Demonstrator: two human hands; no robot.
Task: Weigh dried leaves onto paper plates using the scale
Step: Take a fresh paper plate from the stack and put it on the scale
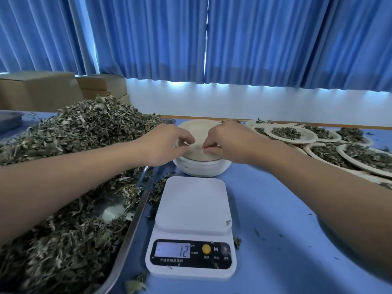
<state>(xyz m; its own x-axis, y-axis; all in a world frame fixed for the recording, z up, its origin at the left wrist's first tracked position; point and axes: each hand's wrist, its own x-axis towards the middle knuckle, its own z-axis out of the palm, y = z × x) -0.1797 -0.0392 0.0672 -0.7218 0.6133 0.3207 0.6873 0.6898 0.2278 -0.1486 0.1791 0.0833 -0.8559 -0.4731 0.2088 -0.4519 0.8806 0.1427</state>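
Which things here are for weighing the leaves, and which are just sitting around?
For the job: scale, stack of empty plates, dried leaves in the metal tray, filled plates, both hands.

Just there: cardboard boxes, blue curtains.

The near rim of the plate stack (201, 164), where both hands pinch, is covered by the left hand (167, 145) and right hand (229, 143); whether one plate or several are pinched cannot be told. Left of the grip, the metal tray (135, 219) runs off the frame edge. Right of it, the filled plates (318, 145) are cropped. The small labels on the scale (191, 236), nearer than the grip, are illegible.
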